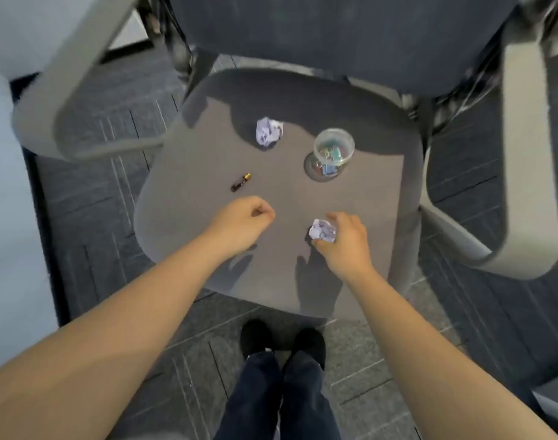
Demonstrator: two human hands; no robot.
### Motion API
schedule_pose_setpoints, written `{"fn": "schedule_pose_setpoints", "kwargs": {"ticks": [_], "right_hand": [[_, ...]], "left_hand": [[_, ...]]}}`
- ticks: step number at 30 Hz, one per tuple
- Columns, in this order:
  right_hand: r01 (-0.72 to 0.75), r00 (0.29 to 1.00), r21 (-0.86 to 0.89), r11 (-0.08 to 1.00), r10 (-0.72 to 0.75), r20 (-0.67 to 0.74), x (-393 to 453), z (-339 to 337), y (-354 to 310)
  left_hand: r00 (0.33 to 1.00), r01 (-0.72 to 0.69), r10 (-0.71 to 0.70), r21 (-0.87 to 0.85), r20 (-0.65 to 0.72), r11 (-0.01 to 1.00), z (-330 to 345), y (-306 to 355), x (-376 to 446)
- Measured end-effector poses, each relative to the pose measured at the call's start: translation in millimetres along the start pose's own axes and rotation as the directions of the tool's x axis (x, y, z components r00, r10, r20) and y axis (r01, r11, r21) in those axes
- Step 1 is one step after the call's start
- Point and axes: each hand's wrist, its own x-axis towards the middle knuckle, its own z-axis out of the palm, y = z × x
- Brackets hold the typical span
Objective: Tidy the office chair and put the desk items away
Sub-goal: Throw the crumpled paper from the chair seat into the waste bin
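I look down on the grey seat [287,192] of an office chair. My right hand [344,242] is closed around a crumpled ball of white paper [322,230] near the seat's front right. My left hand [242,222] hovers over the front middle of the seat in a loose fist with nothing visible in it. A small dark battery with a gold end [240,182] lies just beyond the left hand. A second crumpled paper ball [268,131] rests further back. To its right stands a clear plastic tub of coloured binder clips [333,149].
Grey armrests curve out on the left [49,122] and right [522,185]; the dark backrest [334,36] rises at the top. Dark carpet tiles [90,223] surround the chair. A white surface [4,185] runs along the left edge. My legs and black shoes [280,344] stand at the seat's front.
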Motion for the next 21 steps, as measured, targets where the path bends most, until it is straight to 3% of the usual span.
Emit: {"fn": "schedule_pose_setpoints", "kwargs": {"ticks": [5, 15, 21], "right_hand": [[-0.014, 0.998, -0.224, 0.975, 0.000, -0.062, 25, 19, 19], [0.150, 0.986, 0.153, 0.977, -0.135, -0.103, 41, -28, -41], [0.184, 0.974, 0.186, 0.965, -0.152, -0.171, 64, -64, -84]], "left_hand": [[0.997, 0.060, -0.061, -0.022, -0.052, 0.998, 16, -20, 26], [0.973, 0.051, -0.075, -0.111, -0.219, 0.992, -12, 29, 46], [0.946, 0.016, -0.042, -0.084, -0.323, 0.996, -48, 60, 72]]}}
